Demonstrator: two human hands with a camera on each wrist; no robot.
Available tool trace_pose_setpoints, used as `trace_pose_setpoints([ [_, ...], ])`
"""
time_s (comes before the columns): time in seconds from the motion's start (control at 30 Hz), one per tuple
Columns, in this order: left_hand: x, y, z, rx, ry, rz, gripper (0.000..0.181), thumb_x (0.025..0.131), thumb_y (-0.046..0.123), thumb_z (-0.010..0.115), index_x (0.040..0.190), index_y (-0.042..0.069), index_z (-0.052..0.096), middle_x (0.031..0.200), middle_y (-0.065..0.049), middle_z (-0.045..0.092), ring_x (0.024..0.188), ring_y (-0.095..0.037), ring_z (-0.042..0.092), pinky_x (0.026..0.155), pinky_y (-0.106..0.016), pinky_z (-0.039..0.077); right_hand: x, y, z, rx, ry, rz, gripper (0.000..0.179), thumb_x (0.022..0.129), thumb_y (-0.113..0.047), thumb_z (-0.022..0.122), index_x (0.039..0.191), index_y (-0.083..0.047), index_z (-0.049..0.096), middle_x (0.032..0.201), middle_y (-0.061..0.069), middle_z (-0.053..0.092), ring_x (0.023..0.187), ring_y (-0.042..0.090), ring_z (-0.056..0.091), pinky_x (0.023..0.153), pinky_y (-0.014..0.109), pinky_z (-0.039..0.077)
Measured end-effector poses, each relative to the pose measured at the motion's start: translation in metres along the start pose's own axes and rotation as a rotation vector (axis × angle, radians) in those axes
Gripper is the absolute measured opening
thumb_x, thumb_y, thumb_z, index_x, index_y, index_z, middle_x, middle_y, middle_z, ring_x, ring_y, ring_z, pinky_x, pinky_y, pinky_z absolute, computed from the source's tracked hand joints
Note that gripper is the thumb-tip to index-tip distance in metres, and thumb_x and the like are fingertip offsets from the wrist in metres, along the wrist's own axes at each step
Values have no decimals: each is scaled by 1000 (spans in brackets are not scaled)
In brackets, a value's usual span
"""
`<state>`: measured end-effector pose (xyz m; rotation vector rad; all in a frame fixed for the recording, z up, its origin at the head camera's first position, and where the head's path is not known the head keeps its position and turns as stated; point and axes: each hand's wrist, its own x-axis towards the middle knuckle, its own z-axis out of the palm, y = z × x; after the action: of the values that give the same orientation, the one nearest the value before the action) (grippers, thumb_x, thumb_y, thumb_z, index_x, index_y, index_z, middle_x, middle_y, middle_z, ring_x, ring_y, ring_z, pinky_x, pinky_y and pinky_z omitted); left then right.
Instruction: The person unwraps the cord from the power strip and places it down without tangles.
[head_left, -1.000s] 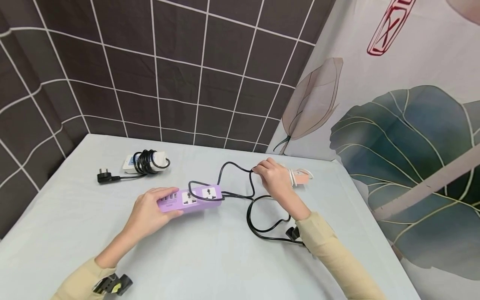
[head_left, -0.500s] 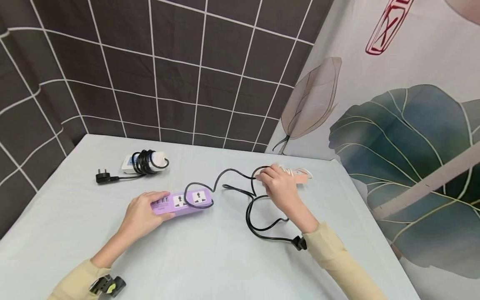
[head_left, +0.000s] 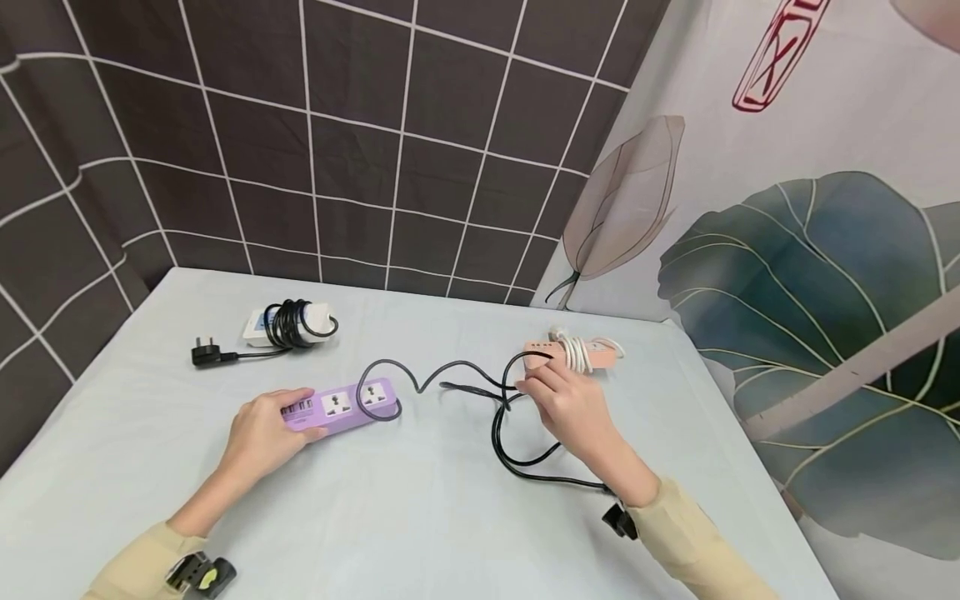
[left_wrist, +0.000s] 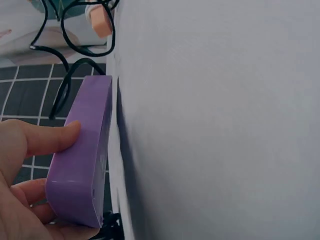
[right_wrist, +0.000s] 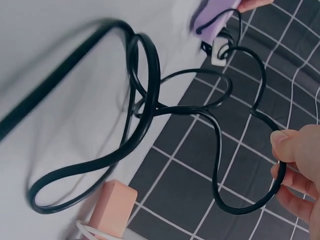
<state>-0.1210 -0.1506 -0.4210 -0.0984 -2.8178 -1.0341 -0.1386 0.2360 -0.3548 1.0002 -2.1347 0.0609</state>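
My left hand [head_left: 262, 432] grips the left end of a purple power strip [head_left: 341, 410], thumb on one long side and fingers on the other. In the left wrist view the purple strip [left_wrist: 82, 150] is seen edge-on. Its black cord [head_left: 453, 364] loops over the right end and runs to my right hand [head_left: 573, 408], which pinches it. The right wrist view shows thumb and fingertips on the black cord [right_wrist: 218, 165]. More of the cord lies in loose loops left of the right hand. Its far end goes behind the right wrist.
A white power strip [head_left: 258, 327] wrapped in black cord, with its black plug [head_left: 210, 353], lies at the back left. A peach power strip [head_left: 537, 352] wound with white cord [head_left: 576, 353] lies just beyond the right hand. A dark gridded cloth [head_left: 352, 167] hangs behind the table.
The left hand has moved left and slightly toward me with the purple strip. The right hand has moved right and nearer me with the cord, uncovering the peach strip. The cord between them has stretched out.
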Motion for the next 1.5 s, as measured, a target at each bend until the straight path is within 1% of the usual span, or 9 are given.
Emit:
trace_pose_setpoints([
  [0.2, 1, -9, -1, 14, 36, -12, 62, 66, 20, 85, 120, -3, 64, 119, -32, 60, 105, -52, 57, 83, -58, 44, -10, -11, -4, 43, -11, -14, 23, 71, 9, 69, 82, -10, 72, 80, -2, 69, 75, 14, 63, 59, 25, 52],
  [0.53, 3, -22, -5, 57, 68, 12, 66, 67, 18, 83, 123, -8, 59, 120, -38, 56, 105, -55, 55, 86, -61, 42, -23, -31, 3, 86, -17, -31, 16, 73, 1, 75, 84, -10, 72, 79, -2, 69, 72, 13, 61, 65, 23, 53],
  [0.7, 3, -28, -9, 99, 22, 39, 68, 68, 21, 83, 124, -8, 58, 115, -38, 58, 95, -49, 60, 76, -56, 46, -28, -38, 9, 62, -75, -45, 22, 73, 5, 69, 88, -11, 73, 83, -4, 70, 77, 14, 59, 74, 27, 50],
  [0.83, 3, -30, -11, 132, -9, 55, 66, 66, 21, 83, 121, -8, 60, 112, -37, 61, 86, -43, 62, 68, -51, 47, -27, -42, 15, 50, -104, -51, 23, 77, 5, 63, 88, -13, 73, 85, -5, 70, 79, 14, 59, 78, 29, 48],
  [1.0, 5, -31, -16, 147, -40, 78, 66, 64, 21, 83, 118, -9, 62, 108, -35, 63, 78, -36, 62, 63, -45, 47, -24, -49, 24, 63, -112, -88, 17, 82, -1, 63, 86, -13, 73, 85, -5, 69, 81, 14, 59, 78, 28, 48],
  [1.13, 8, -32, -24, 158, -98, 54, 65, 63, 23, 83, 117, -8, 63, 103, -32, 65, 75, -30, 60, 60, -40, 44, -23, -55, 34, 76, -99, -120, 9, 81, -9, 67, 86, -14, 72, 86, -5, 68, 81, 14, 58, 80, 28, 48],
  [1.27, 10, -34, -29, 161, -149, 20, 64, 64, 25, 83, 117, -6, 63, 98, -29, 67, 76, -28, 58, 60, -36, 42, -24, -58, 40, 71, -99, -103, 12, 80, -5, 66, 85, -15, 72, 85, -5, 67, 80, 13, 58, 80, 28, 47],
  [1.4, 10, -35, -30, 157, -168, 15, 63, 65, 24, 83, 117, -5, 63, 95, -26, 67, 74, -26, 57, 59, -34, 40, -27, -60, 43, 68, -142, -78, 19, 78, 0, 64, 84, -16, 73, 85, -6, 69, 80, 12, 61, 79, 27, 48],
  [1.5, 10, -34, -30, 152, -171, 19, 63, 65, 23, 83, 117, -6, 63, 96, -27, 67, 74, -26, 56, 59, -34, 40, -31, -61, 44, 80, -177, -80, 16, 76, -2, 68, 83, -16, 72, 86, -5, 71, 83, 12, 64, 79, 27, 49],
])
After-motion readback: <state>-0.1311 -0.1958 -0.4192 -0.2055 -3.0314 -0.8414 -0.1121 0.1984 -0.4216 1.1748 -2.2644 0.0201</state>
